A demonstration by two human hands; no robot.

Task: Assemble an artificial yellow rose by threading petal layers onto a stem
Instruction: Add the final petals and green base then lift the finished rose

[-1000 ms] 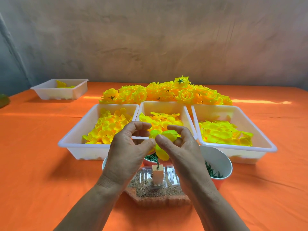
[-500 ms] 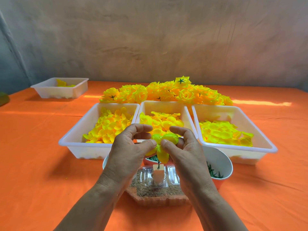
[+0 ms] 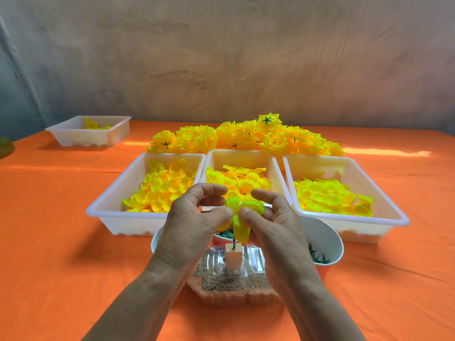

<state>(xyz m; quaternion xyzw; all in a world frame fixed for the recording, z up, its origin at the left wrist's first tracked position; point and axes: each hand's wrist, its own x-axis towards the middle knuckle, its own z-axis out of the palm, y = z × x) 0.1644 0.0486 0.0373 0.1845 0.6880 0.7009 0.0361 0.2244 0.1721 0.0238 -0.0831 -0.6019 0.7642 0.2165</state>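
A yellow-green petal layer (image 3: 242, 217) is pinched between the thumbs and fingers of my left hand (image 3: 194, 225) and my right hand (image 3: 275, 225). It hangs just above a thin green stem (image 3: 234, 242) that stands upright in a small pale block (image 3: 233, 258). The block sits in a clear plastic holder on a brick-coloured base (image 3: 231, 289). The lowest petal tip reaches down beside the stem's top. My hands hide most of the layer's centre.
Three white trays of loose yellow petals stand behind my hands: left (image 3: 108, 207), middle (image 3: 246, 158), right (image 3: 384, 212). Finished yellow roses (image 3: 246, 139) are piled behind them. Two cups with green parts (image 3: 325, 244) flank the base. Another white tray (image 3: 91, 134) sits far left.
Both hands have lowered the petal layer toward the stem; it now hangs closer to the stem's top than a second ago.
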